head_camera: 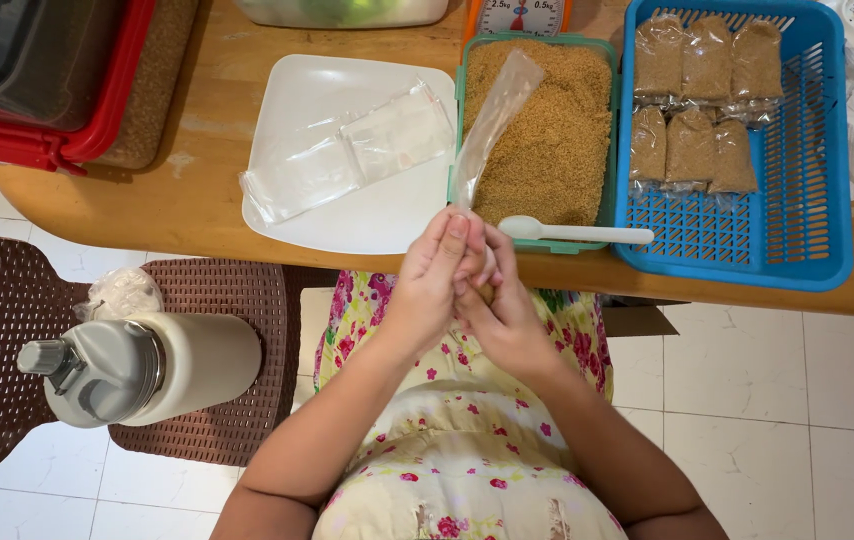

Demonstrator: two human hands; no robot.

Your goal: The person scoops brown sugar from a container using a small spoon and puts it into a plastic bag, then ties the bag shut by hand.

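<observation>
Step in hand, by the look of it: closing a small filled bag. Both hands meet at the near edge of the surface [197, 200]. Left hand [430, 280] and right hand [497, 300] have their grip closed round the low end of a clear plastic bag [492, 120], fingers pressed together w/ a bit of brown grain showing between them; the bag's empty top sticks up over the green tray of grain [547, 130].

Next move prob. calls for a firm twist or pinch at the neck w/o spilling.

Also on the wooden surface: white plate [287, 90] w/ empty bags, white spoon [572, 233], blue basket [797, 200] w/ filled packs. White tile floor below; brown woven chair, w/ a cream flask [137, 365] on it, to the left.
</observation>
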